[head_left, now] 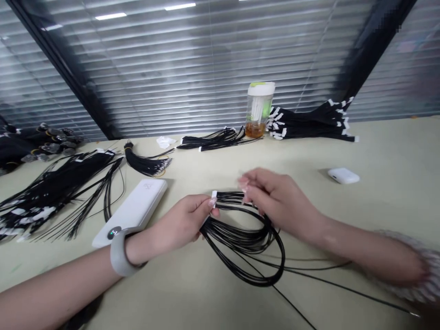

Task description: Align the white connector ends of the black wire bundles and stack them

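Observation:
A looped bundle of thin black cables (237, 236) is held up over the table between both hands. My left hand (187, 217) pinches its left end between thumb and fingers, beside a white tag (214, 196). My right hand (280, 197), slightly blurred, is closed around the right side of the loops, its thumb and index finger close together near the upper strands. What its lower fingers grip is partly hidden. Loose cable ends (357, 291) trail to the lower right, under my right forearm, one with a metal tip.
Left lie a white power bank (134, 211), a large pile of black cables (65, 178) with white tags, and a tied bundle (146, 160). Toward the back are more cables (213, 139), a drink bottle (257, 110) and a tagged stack (309, 121). A small white case (343, 175) sits right.

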Demonstrator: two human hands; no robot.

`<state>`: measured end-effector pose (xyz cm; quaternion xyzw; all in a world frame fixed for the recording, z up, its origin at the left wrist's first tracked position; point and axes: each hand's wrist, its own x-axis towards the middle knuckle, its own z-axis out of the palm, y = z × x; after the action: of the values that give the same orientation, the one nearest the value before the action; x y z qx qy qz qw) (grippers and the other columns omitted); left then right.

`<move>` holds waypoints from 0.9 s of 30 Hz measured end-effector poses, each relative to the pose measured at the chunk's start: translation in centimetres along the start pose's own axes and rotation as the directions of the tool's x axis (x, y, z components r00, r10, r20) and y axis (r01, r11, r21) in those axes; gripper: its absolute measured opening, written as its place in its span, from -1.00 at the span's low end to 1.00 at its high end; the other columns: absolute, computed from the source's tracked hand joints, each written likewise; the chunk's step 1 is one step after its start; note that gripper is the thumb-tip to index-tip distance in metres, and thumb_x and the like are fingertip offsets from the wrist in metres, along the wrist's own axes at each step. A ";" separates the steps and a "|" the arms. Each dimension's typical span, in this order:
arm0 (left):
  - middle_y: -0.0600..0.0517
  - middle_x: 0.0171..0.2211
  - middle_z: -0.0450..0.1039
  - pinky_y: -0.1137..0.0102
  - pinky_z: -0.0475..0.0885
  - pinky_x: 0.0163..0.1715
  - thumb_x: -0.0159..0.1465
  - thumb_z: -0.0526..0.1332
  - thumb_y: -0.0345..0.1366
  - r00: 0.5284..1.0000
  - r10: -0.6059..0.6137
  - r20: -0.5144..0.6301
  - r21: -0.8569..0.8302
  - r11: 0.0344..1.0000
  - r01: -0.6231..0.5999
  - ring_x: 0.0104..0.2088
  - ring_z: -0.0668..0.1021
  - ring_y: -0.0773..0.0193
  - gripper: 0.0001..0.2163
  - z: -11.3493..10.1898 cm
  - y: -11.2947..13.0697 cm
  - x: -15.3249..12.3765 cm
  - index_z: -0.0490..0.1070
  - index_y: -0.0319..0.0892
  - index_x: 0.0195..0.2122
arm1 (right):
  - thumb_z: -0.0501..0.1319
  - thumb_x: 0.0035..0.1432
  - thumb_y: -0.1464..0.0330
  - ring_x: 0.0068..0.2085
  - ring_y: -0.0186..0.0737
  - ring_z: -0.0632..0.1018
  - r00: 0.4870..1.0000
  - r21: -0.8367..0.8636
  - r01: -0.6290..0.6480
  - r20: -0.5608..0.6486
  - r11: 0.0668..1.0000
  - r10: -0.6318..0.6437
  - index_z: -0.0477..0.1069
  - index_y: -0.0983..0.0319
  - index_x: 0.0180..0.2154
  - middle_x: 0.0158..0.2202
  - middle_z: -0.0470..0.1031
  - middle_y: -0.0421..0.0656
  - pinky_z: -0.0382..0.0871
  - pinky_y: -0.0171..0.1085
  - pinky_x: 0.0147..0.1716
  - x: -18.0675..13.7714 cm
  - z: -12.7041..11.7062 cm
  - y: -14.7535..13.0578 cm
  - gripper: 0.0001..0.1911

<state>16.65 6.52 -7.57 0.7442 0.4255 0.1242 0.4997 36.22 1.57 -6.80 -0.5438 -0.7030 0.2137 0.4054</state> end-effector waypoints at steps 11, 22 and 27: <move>0.18 -0.68 0.15 0.55 0.20 -0.69 0.26 -0.12 -0.07 0.997 -0.031 0.065 0.072 0.997 0.026 -0.72 0.26 0.47 -0.66 -0.1 0.4 -0.1 0.27 -0.21 -0.40 | -0.04 0.21 0.25 -0.58 -0.41 0.28 0.979 -0.303 0.072 0.204 0.950 -0.009 0.24 0.23 -0.37 -0.60 0.31 -0.28 0.04 -0.41 -0.59 -1.1 1.2 1.3 -0.78; 0.13 -0.57 0.25 0.56 0.19 -0.71 0.24 -0.09 -0.04 0.988 -0.063 0.142 0.118 0.992 0.046 -0.70 0.26 0.49 -0.64 0.0 0.5 -0.2 0.33 -0.22 -0.36 | 0.07 0.10 0.34 -0.62 -0.49 0.21 0.988 -0.341 0.121 0.134 0.932 -0.079 0.25 0.25 -0.57 -0.64 0.30 -0.31 -0.04 -0.41 -0.59 -1.5 2.5 1.1 -0.77; 0.12 -0.56 0.27 0.56 0.20 -0.69 0.24 -0.07 -0.05 0.986 -0.029 0.167 0.089 0.996 0.014 -0.69 0.26 0.49 -0.64 -0.1 0.2 -0.3 0.34 -0.22 -0.36 | 0.08 0.09 0.33 -0.60 -0.50 0.25 0.980 -0.308 0.183 0.138 0.934 -0.146 0.27 0.25 -0.56 -0.64 0.31 -0.32 -0.03 -0.42 -0.58 -1.6 2.5 1.3 -0.78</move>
<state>16.49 6.31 -7.33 0.7685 0.3948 0.0370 0.5022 35.12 0.85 -9.77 -0.5285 -0.7931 0.0926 0.2882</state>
